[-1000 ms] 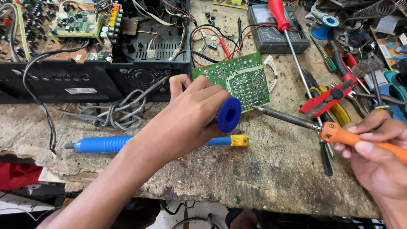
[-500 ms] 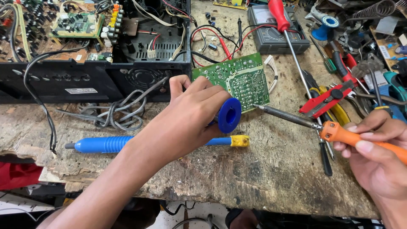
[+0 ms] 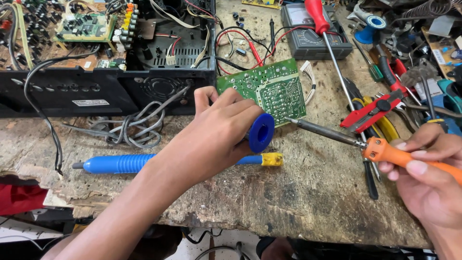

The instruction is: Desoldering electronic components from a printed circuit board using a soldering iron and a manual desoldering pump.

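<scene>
Your wooden workbench (image 3: 308, 202) carries everything, worn and chipped along its near edge. At its back left sits the opened black amplifier chassis (image 3: 106, 91), its boards and wiring exposed, with a loop of grey cable (image 3: 134, 130) spilling out in front of it. To the right lies a grey multimeter (image 3: 313, 38) with a red-handled screwdriver (image 3: 327, 43) across it, and beyond that a heap of pliers and cutters (image 3: 380, 110).

Next in size, the green circuit board (image 3: 269, 89) stands tilted, solder side towards you, just in front of the chassis. Your left hand (image 3: 216, 135) is closed round a blue solder spool (image 3: 261, 132), fingers wrapped over it and resting against the board's lower edge. Below your forearm a blue desoldering pump (image 3: 125, 162) lies flat on the bench, its yellow tip (image 3: 272, 159) pointing right.

Your right hand (image 3: 428, 178) grips the orange-handled soldering iron (image 3: 385, 150) firmly, its metal tip (image 3: 291, 120) just at the board's lower right corner — close beside the spool.

Over the last second almost nothing has shifted: both hands, the board and the iron keep the same places. That steadiness suggests you are dwelling on one spot — whether the tip truly touches the board cannot be told from here.
</scene>
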